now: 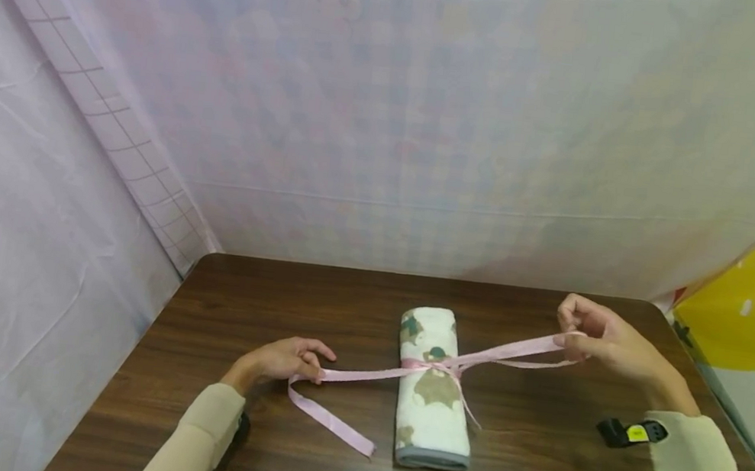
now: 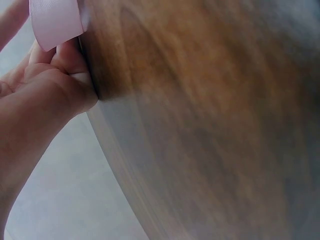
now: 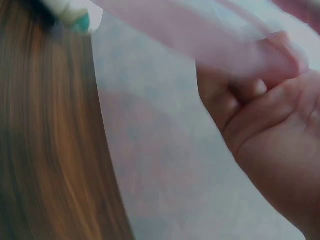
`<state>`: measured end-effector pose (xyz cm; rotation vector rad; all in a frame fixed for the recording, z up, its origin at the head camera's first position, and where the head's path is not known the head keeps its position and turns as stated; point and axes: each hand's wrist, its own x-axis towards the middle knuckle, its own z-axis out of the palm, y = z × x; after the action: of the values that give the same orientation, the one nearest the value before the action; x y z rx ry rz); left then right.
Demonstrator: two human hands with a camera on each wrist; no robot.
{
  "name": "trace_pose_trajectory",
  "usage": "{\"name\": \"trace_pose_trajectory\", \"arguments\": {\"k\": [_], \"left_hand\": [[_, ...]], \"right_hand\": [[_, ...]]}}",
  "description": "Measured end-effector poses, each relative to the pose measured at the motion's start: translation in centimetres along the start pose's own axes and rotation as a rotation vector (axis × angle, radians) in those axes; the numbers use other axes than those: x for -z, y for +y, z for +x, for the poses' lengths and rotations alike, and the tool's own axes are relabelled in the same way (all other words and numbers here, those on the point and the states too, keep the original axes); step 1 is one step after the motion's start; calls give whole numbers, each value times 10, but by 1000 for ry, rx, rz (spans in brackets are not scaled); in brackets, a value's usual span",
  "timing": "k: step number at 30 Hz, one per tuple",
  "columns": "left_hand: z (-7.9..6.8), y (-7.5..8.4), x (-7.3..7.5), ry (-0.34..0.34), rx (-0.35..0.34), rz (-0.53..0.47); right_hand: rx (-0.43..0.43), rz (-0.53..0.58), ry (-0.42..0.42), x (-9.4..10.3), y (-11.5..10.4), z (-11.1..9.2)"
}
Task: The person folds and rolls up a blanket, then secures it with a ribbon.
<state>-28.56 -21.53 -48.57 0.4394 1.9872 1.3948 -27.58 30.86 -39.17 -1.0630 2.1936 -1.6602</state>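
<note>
A folded white towel [image 1: 423, 417] with brown bear prints and a grey edge lies on the table, a pink ribbon [image 1: 363, 375] tied round its middle. To its left, my left hand [image 1: 285, 358] pinches one ribbon end between thumb and finger, and a loose tail hangs down onto the wood. On the other side my right hand [image 1: 604, 340], raised higher, pinches a looped length of the ribbon. Both stretches run nearly straight from the knot. In the right wrist view the ribbon [image 3: 200, 37] passes over the curled fingers. A thin ribbon tail drops right of the knot.
The brown wooden table [image 1: 315, 298] ends at a pale patterned curtain [image 1: 389, 129] behind. A white sheet [image 1: 26, 229] hangs at the left. Yellow printed cloth [image 1: 749, 313] shows at the right. A black strap [image 1: 629, 432] is on the right sleeve.
</note>
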Motion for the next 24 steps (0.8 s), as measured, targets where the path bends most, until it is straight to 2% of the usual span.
{"name": "trace_pose_trajectory", "arguments": {"k": [3, 6, 11, 13, 16, 18, 21, 24], "left_hand": [[1, -1, 0, 3, 8, 2], [1, -1, 0, 4, 18, 7], [1, 0, 0, 1, 16, 8], [1, 0, 0, -4, 10, 9], [1, 1, 0, -6, 7, 9], [1, 1, 0, -4, 5, 10], [0, 1, -1, 6, 9, 15], [0, 1, -2, 11, 17, 20]], "right_hand": [[63, 99, -40, 1, 4, 0], [53, 93, -22, 2, 6, -2], [-56, -115, 94, 5, 4, -9], [-100, -209, 113, 7, 4, -11], [-154, -317, 84, 11, 5, -16], [-177, -353, 33, 13, 7, -18], [-185, -340, -27, 14, 8, -21], [-111, -150, -41, 16, 12, -25]]}}
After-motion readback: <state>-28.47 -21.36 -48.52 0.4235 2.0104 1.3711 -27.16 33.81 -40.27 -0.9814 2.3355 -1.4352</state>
